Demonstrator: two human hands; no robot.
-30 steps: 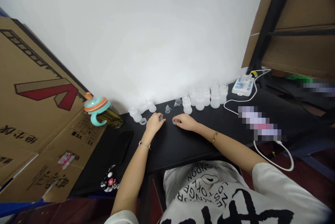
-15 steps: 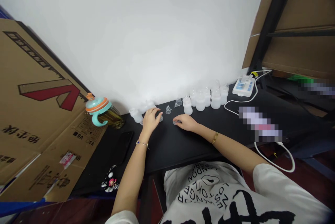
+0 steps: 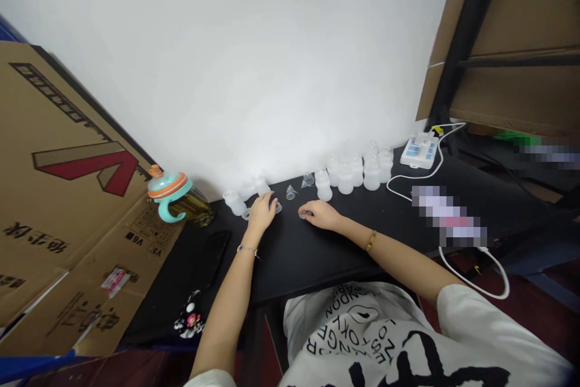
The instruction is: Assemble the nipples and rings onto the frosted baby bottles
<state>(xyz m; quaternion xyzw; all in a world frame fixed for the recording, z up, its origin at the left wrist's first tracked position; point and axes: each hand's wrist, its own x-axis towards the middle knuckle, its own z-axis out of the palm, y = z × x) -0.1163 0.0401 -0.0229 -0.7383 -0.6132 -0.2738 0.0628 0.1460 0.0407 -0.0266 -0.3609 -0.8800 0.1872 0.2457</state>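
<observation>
My left hand (image 3: pixel 261 211) reaches to the back of the black desk (image 3: pixel 299 248), its fingers curled at a small white plastic bottle (image 3: pixel 261 185) lying by the wall; whether it grips the bottle I cannot tell. Two more such bottles (image 3: pixel 235 200) lie to its left, with a clear ring (image 3: pixel 246 214) beside them. My right hand (image 3: pixel 321 214) rests on the desk with its fingertips pinched on a small clear piece (image 3: pixel 302 214). A small clear funnel (image 3: pixel 290 192) stands between the hands and the wall.
Several upright white bottles (image 3: pixel 357 171) stand in a group at the back right. A teal and orange handled cup (image 3: pixel 174 197) stands at the left beside a large cardboard box (image 3: pixel 67 194). A white power strip (image 3: pixel 420 150) with cable lies at the right. A dark phone (image 3: pixel 212 254) lies front left.
My left hand has moved from a small piece on the desk back and left to the lying bottles by the wall. My right hand has stayed in place.
</observation>
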